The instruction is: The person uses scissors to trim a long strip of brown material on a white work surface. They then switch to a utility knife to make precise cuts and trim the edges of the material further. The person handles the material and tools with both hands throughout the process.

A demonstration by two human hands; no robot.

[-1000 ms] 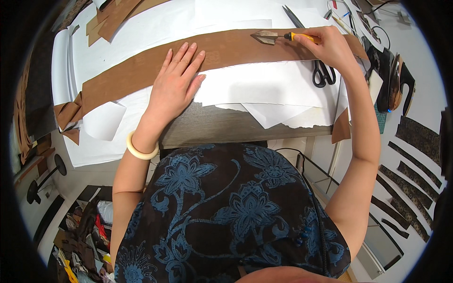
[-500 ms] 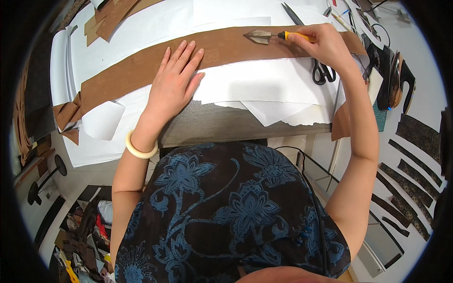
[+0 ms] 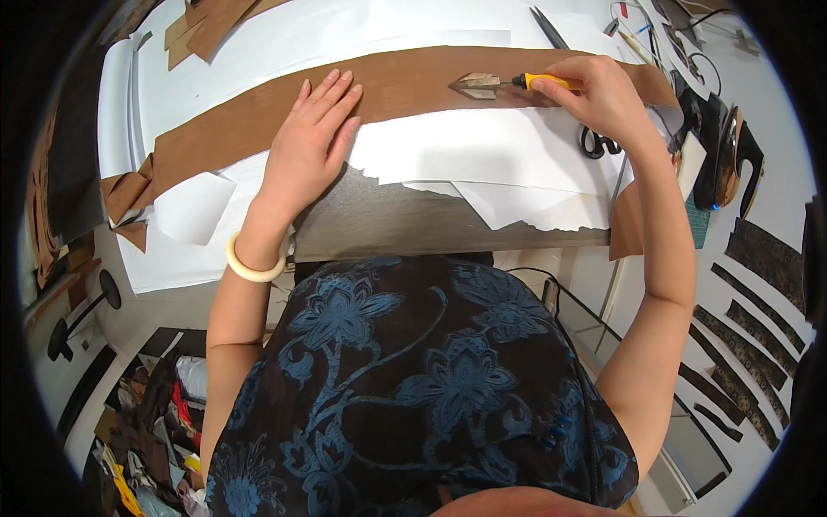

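1. A long brown strip (image 3: 405, 82) is spread across the upper half of the frame, laid over white paper (image 3: 482, 146); at the left, its end is bunched into folds.
2. The strip is steadied by the left hand (image 3: 303, 155), left of centre in the upper half. Nothing is gripped by it: the palm is turned down and the fingers are laid out flat on the brown surface.
3. By the right hand (image 3: 603, 99), at upper right, the yellow-and-black handle of a trowel-headed tool (image 3: 519, 81) is pinched between thumb and fingers. The pointed metal head is aimed toward the left of the frame, over the strip.
4. Compared with half a second ago, the tool head has been brought lower on the strip, nearer its lower edge, and the right hand has been lowered with it. By judgement, attention is thereby shifted to the lower part of the strip; whether the blade is pressed down or just held above cannot be told.
5. The left thumb has been drawn closer to the fingers, while the strip is left in much the same place, so it seems to be kept steady enough.
6. Scissors (image 3: 549, 28) are crossed by the strip: blades are seen above it, and the black handles below, partly hidden by the right hand.
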